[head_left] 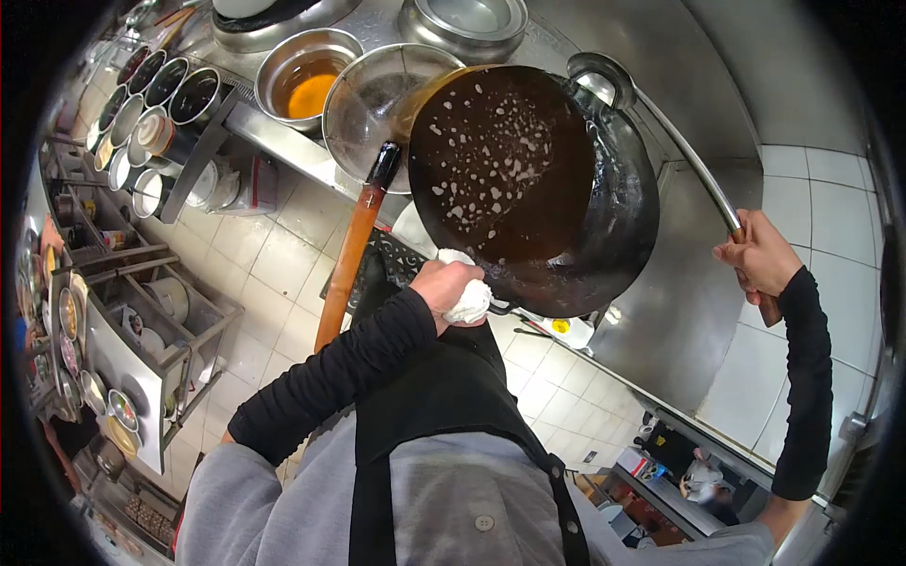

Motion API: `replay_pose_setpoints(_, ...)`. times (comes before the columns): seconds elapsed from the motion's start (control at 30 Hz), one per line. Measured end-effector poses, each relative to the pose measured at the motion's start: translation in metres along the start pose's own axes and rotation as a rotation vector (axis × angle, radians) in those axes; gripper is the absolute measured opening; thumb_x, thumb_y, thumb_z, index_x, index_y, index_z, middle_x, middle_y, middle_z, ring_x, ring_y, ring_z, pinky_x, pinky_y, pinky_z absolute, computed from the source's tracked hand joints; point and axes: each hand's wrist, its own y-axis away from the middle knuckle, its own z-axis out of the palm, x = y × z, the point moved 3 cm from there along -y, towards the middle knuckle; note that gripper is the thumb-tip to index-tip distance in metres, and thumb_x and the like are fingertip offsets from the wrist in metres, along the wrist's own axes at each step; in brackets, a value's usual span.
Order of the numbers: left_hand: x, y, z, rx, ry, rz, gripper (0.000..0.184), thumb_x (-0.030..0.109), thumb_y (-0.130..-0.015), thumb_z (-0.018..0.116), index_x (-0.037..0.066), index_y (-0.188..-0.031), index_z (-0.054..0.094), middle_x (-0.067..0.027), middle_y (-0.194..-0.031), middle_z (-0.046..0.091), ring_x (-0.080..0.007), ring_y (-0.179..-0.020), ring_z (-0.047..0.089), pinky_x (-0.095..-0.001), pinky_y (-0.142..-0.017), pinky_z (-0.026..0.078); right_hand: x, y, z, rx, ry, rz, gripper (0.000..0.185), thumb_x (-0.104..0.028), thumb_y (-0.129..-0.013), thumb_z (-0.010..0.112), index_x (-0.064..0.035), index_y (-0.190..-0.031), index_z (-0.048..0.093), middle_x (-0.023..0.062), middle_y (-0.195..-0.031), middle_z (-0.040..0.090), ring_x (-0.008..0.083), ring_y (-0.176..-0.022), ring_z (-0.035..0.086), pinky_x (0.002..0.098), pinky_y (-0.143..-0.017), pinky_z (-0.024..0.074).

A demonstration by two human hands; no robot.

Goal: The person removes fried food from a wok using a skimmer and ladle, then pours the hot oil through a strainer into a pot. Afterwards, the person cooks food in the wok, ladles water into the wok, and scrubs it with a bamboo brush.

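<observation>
Steel bench (376, 21) w/ metalware, beyond wok. Wok (620, 198) lg., black, looks tilted L; dark liq. w/ pale bubbles pooled to its L, R inner wall mostly uncovered. Mesh strainer (368, 94) just L of wok, partly hidden by wok's rim. Ladle (693, 157): head at wok's far R rim, shaft out to R. Wood handle (351, 257) w/ black end, L of wok, nr strainer's edge. Metal bowl (269, 75) w/ amber liq. farther L of wok, past strainer. Hands: R hand (763, 257), R of wok, wrapped round ladle's grip; L hand (445, 286) clenched on white cloth (469, 302) at wok's nr rim.
</observation>
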Motion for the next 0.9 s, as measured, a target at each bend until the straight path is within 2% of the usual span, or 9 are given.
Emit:
replay_pose_setpoints(0.17, 0.005, 0.012, -0.004, 0.059, 0.014, -0.006, 0.009, 0.007, -0.087, 0.056, -0.001, -0.091, 0.056, -0.014, -0.084, 0.061, -0.0258, -0.07, 0.065, -0.041, -0.056, 0.056, -0.009, 0.007, 0.007, 0.02, 0.02, 0.006, 0.026, -0.007, -0.084, 0.063, -0.0044, -0.076, 0.038, 0.0031, -0.048, 0.041, 0.0141, -0.032, 0.044, 0.0316, -0.028, 0.0349)
replay_pose_setpoints(0.27, 0.001, 0.013, -0.009, 0.025, 0.043, -0.001, 0.01, 0.008, -0.088, 0.056, -0.001, -0.092, 0.056, -0.0139, -0.085, 0.06, -0.0261, -0.072, 0.065, -0.0415, -0.057, 0.057, -0.009, 0.008, 0.011, 0.014, 0.017, 0.015, 0.024, -0.004, -0.085, 0.061, -0.0054, -0.081, 0.038, -0.0001, -0.051, 0.037, 0.0106, -0.033, 0.037, 0.0299, -0.027, 0.0324)
replay_pose_setpoints(0.37, -0.001, 0.014, -0.017, -0.022, -0.013, 0.03, 0.009, 0.007, -0.088, 0.056, -0.001, -0.092, 0.057, -0.0131, -0.086, 0.06, -0.0253, -0.075, 0.065, -0.0411, -0.059, 0.057, -0.012, 0.011, 0.015, 0.001, 0.015, 0.027, 0.024, -0.005, -0.085, 0.062, -0.0053, -0.08, 0.038, -0.0004, -0.051, 0.037, 0.0106, -0.033, 0.038, 0.03, -0.027, 0.0326)
replay_pose_setpoints(0.47, 0.003, 0.025, -0.017, 0.039, 0.024, -0.015, 0.008, 0.007, -0.089, 0.056, 0.0, -0.092, 0.058, -0.0124, -0.089, 0.059, -0.0234, -0.076, 0.065, -0.0391, -0.06, 0.058, -0.009, 0.012, 0.017, -0.003, 0.009, 0.011, 0.026, -0.008, -0.084, 0.064, -0.0038, -0.079, 0.039, 0.0034, -0.049, 0.041, 0.0138, -0.033, 0.042, 0.0313, -0.028, 0.0355)
replay_pose_setpoints(0.67, -0.005, 0.022, -0.03, -0.033, 0.026, 0.015, 0.006, 0.007, -0.088, 0.057, 0.001, -0.089, 0.055, -0.0119, -0.085, 0.059, -0.0234, -0.072, 0.064, -0.0404, -0.059, 0.057, -0.02, 0.021, 0.023, 0.007, 0.011, 0.03, 0.027, -0.007, -0.084, 0.064, -0.004, -0.079, 0.038, 0.0034, -0.05, 0.041, 0.0136, -0.033, 0.043, 0.0313, -0.028, 0.0355)
replay_pose_setpoints(0.9, -0.005, 0.031, -0.027, -0.002, 0.065, -0.03, 0.008, 0.01, -0.087, 0.057, 0.002, -0.089, 0.055, -0.011, -0.08, 0.058, -0.0231, -0.069, 0.063, -0.04, -0.057, 0.056, -0.022, 0.026, 0.026, 0.028, 0.025, 0.035, 0.028, -0.007, -0.084, 0.064, -0.0041, -0.077, 0.037, 0.003, -0.05, 0.041, 0.0136, -0.032, 0.043, 0.0314, -0.028, 0.0358)
